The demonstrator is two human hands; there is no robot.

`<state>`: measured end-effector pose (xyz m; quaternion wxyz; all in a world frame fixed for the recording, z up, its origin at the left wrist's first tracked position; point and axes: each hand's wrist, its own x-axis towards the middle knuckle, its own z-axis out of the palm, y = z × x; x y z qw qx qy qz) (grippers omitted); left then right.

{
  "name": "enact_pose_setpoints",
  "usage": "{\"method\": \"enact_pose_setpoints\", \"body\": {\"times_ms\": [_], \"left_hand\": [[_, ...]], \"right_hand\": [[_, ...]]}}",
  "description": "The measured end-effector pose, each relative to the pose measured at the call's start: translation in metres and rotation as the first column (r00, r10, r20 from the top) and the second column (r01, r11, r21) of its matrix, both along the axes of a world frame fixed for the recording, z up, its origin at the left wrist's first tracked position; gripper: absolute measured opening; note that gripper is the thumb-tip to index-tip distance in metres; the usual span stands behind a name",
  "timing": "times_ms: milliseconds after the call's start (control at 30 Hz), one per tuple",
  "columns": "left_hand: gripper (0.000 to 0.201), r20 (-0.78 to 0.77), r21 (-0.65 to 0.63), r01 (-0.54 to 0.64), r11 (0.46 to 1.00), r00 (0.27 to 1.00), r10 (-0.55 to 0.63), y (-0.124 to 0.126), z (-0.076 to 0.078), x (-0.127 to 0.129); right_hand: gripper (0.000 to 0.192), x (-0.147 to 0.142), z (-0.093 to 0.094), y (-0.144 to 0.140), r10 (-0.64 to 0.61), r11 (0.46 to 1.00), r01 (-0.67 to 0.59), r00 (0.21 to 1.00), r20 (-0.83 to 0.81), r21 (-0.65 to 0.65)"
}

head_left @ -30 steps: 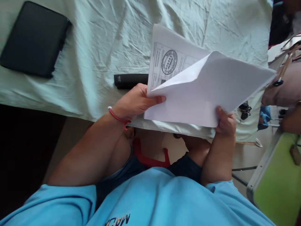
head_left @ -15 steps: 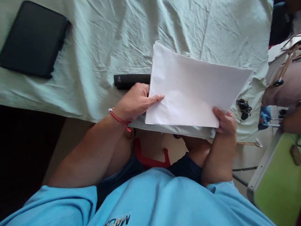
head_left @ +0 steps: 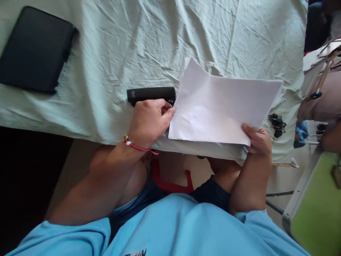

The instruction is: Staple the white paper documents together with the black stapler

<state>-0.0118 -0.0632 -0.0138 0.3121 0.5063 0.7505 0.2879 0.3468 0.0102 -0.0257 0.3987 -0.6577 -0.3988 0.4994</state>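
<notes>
Far off at ten o'clock, a flat black case (head_left: 34,49) with rounded corners lies near the table's left edge, matte and slightly padded in look. It rests on a pale green cloth (head_left: 119,42) that covers the table, thin and heavily creased, its near hem hanging over the edge toward the seated person.

Toward the middle, a black stapler (head_left: 151,95) lies on the cloth, a smooth bar shape with its long axis running nine to three o'clock. Just below it at six o'clock sits the left hand (head_left: 149,122), a red cord bracelet (head_left: 138,147) on its wrist. Its fingers are curled loosely, the tips touching the stapler's near side and the left edge of the paper; whether it truly grips either I cannot tell.

The sheaf of white paper (head_left: 221,106) lies to the stapler's right, at three o'clock from it, blank side up, smooth with a soft buckle near its upper left corner. Its long axis runs roughly nine to three, the right end tipped a little toward two o'clock. The right hand (head_left: 255,140) pinches its lower right corner, thumb on top, fingers closed underneath.

Further right, a small bunch of dark keys (head_left: 277,124) lies at the cloth's edge. At four o'clock, a green board with a metal rim (head_left: 317,209) stands beside the table.
</notes>
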Motion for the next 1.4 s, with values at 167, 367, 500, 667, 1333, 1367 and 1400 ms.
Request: {"method": "enact_pose_setpoints", "body": {"times_ms": [167, 367, 500, 667, 1333, 1367, 1400], "left_hand": [[0.022, -0.081, -0.031, -0.007, 1.000, 0.997, 0.004, 0.000, 0.001, 0.002], [0.023, -0.163, -0.025, 0.019, 1.000, 0.986, -0.023, 0.000, -0.001, 0.002], [0.026, -0.276, -0.010, 0.009, 1.000, 0.961, -0.011, 0.002, -0.006, 0.006], [0.032, -0.347, -0.068, -0.001, 0.998, 0.937, -0.022, 0.003, -0.005, 0.011], [0.032, -0.333, 0.287, -0.193, 0.938, 0.898, 0.287, -0.006, 0.007, -0.008], [0.033, -0.327, 0.272, -0.195, 0.942, 0.902, 0.281, -0.004, 0.006, -0.011], [0.035, -0.305, 0.245, -0.183, 0.952, 0.918, 0.254, -0.003, 0.005, -0.015]], "right_hand": [[0.051, -0.001, -0.002, 0.003, -0.010, 1.000, 0.011, 1.000, 0.012, -0.027], [0.050, -0.002, -0.001, 0.003, -0.020, 0.999, 0.020, 1.000, 0.023, -0.037], [0.046, -0.002, -0.001, 0.003, -0.001, 0.999, 0.002, 1.000, 0.029, -0.051], [0.047, -0.003, 0.000, 0.003, 0.011, 0.998, -0.010, 1.000, 0.019, -0.056], [0.044, -0.021, -0.004, 0.010, -0.020, 1.000, 0.020, 0.999, -0.032, -0.015], [0.043, -0.021, -0.003, 0.010, -0.020, 1.000, 0.020, 0.999, -0.033, -0.016], [0.043, -0.022, -0.002, 0.011, -0.022, 1.000, 0.022, 0.999, -0.034, -0.016]]}}
